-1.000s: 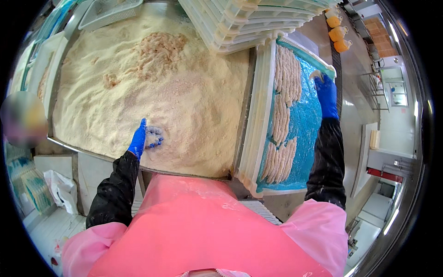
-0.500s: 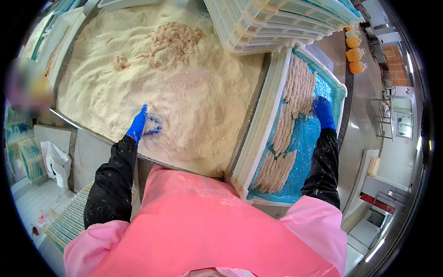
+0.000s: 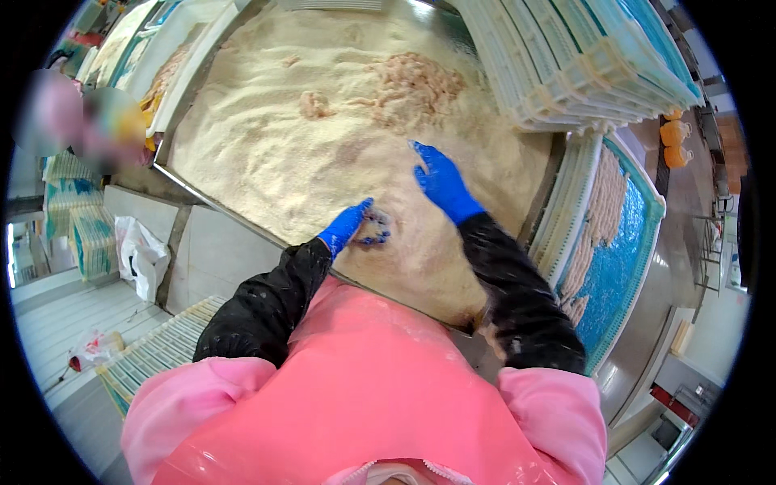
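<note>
Your left hand (image 3: 346,228) rests low in the pale crumbs (image 3: 267,145), near the front edge of the metal-rimmed bin (image 3: 218,204). Its thumb stands up apart from the curled fingers, and crumbs coat the palm; you cannot tell from here whether a piece lies in it. Your right hand (image 3: 446,190) is over the same crumbs, farther from you and to the right of the left hand, with thumb and fingers apart and nothing visible between them.

Beyond both hands, the heap of pale pink meat strips (image 3: 416,85) lies on the crumbs, and a small meat clump (image 3: 315,105) sits to its left. Right of the bin, coated strips (image 3: 596,218) lie side by side along the left part of a blue-lined tray (image 3: 613,271). A stack of white trays (image 3: 566,73) rises at the bin's far right corner.
</note>
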`<control>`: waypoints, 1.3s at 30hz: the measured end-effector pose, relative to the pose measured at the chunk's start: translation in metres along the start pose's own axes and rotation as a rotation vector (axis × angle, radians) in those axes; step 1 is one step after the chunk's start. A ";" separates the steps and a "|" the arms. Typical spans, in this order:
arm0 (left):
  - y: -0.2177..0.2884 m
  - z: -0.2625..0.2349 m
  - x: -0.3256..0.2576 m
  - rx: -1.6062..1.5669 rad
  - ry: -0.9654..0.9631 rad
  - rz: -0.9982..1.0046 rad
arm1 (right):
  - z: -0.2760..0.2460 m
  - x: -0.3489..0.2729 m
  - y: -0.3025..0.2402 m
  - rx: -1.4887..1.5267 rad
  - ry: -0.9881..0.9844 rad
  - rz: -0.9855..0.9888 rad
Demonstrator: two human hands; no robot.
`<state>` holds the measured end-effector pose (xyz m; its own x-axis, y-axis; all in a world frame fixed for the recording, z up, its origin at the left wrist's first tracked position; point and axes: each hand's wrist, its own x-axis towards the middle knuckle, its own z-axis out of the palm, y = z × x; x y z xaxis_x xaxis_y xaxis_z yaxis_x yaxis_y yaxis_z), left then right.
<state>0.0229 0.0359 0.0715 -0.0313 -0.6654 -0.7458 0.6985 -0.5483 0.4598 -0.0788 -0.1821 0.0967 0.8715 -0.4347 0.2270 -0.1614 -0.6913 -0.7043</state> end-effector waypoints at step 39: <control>0.038 -0.086 -0.029 0.589 0.564 1.070 | 0.073 -0.061 -0.059 0.185 0.218 0.375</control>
<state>0.1118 0.0783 0.0692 0.7281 -0.6811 0.0774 -0.2190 -0.1242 0.9678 -0.0886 -0.0731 0.0750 0.6482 -0.7595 0.0555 -0.3440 -0.3571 -0.8684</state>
